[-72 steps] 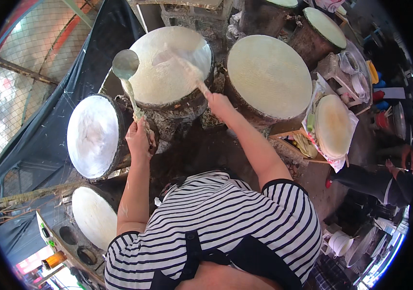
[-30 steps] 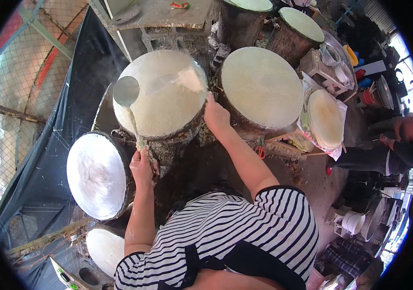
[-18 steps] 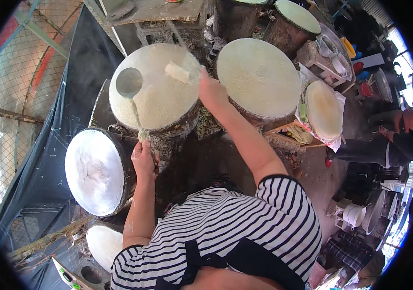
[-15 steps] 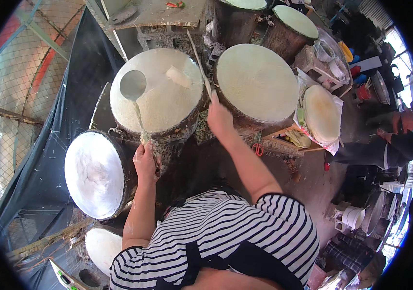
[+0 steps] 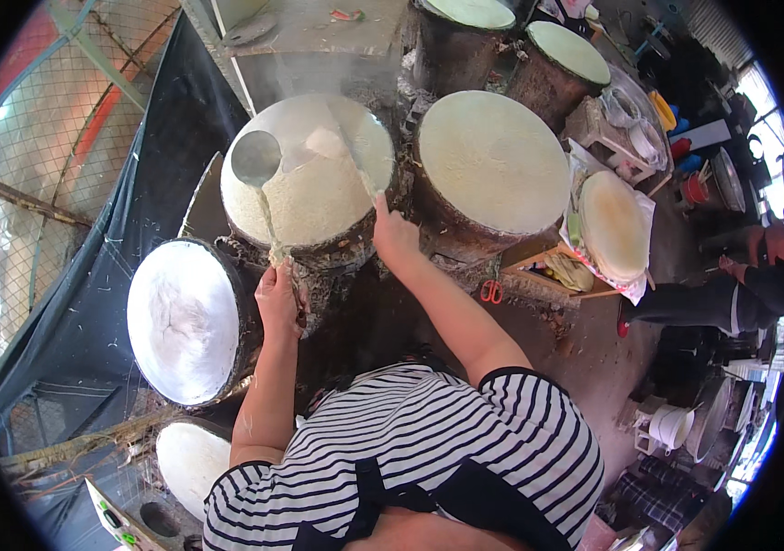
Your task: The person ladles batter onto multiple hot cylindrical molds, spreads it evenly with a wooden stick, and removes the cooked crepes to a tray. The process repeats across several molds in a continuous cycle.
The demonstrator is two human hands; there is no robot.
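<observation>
My left hand (image 5: 278,301) is closed round the batter-coated handle of a ladle (image 5: 256,158). The ladle's round bowl rests on or just over the left part of a large round griddle (image 5: 369,237). Pale batter (image 5: 305,207) covers most of that griddle, and a lighter lump (image 5: 323,144) lies toward its far side. Gripped in my right hand (image 5: 396,237) is a long thin wooden stick (image 5: 355,151), index finger along it. The stick slants across the griddle's right part, its far end by the lump. Steam blurs the far rim.
A second griddle (image 5: 493,161) bearing a pale sheet stands to the right; a silvery griddle (image 5: 184,321) stands lower left. Stacked flatbreads (image 5: 614,225) lie on plastic at the right, above red-handled scissors (image 5: 491,291). Dark sheeting (image 5: 103,275) borders the left. Another person (image 5: 709,298) is far right.
The stick in my right hand has swung left from the gap between the two griddles onto the battered griddle. My left hand and the ladle have stayed nearly in place.
</observation>
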